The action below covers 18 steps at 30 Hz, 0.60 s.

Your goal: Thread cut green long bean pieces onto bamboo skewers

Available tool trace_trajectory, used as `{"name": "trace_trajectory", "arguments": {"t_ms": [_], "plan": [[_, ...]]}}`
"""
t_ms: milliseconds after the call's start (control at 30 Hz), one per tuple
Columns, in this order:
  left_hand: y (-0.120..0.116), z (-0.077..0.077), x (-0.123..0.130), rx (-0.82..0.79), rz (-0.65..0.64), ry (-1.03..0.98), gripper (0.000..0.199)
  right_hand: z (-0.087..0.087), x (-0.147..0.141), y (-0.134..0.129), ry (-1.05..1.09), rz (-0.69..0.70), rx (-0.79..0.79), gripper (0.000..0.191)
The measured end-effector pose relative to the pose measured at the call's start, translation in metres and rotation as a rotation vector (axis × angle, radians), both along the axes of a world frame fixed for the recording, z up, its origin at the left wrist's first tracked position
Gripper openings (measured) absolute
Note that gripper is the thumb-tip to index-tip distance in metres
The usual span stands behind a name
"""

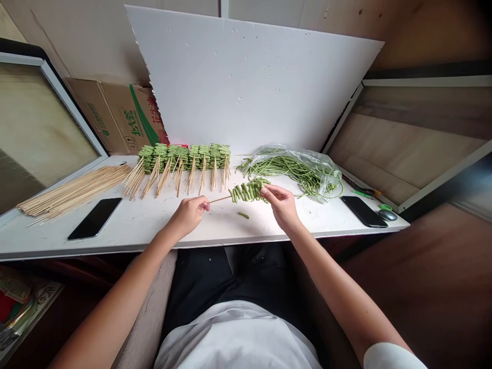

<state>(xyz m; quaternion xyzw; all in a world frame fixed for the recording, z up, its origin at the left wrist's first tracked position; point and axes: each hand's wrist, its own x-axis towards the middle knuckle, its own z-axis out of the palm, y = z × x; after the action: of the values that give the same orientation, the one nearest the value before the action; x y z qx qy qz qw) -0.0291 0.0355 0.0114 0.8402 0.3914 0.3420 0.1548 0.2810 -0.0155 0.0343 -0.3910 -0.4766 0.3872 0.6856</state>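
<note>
Left hand (189, 214): grip pinched on thin tan wooden skewer (220, 199) above white desk (215, 231). Right hand (281, 205): pinched on short green bean pieces (246, 192), far end. Keep skewer steady; push squarely.

The white table (142, 220) holds sticks (77, 193) and a phone (95, 219) left, bean skewers (194, 158) far, bagged beans (288, 168) and another phone (363, 211) right.

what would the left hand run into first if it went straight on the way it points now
Most likely the green bean pieces threaded on the skewer that the left hand holds: it points along the stick toward them, though depth is hard to judge here.
</note>
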Motion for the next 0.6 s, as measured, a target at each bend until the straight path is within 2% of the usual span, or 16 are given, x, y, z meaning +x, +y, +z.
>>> {"name": "trace_trajectory", "arguments": {"t_ms": [267,600], "plan": [[0.0029,-0.0015,-0.0033,0.092,0.079,0.013,0.026,0.0059,-0.0055,-0.0065,-0.093,-0.046,-0.088,0.042],[0.0017,-0.0025,-0.0026,0.228,0.116,0.066,0.027,0.0012,-0.0021,-0.0029,-0.144,-0.049,-0.214,0.047]]}}
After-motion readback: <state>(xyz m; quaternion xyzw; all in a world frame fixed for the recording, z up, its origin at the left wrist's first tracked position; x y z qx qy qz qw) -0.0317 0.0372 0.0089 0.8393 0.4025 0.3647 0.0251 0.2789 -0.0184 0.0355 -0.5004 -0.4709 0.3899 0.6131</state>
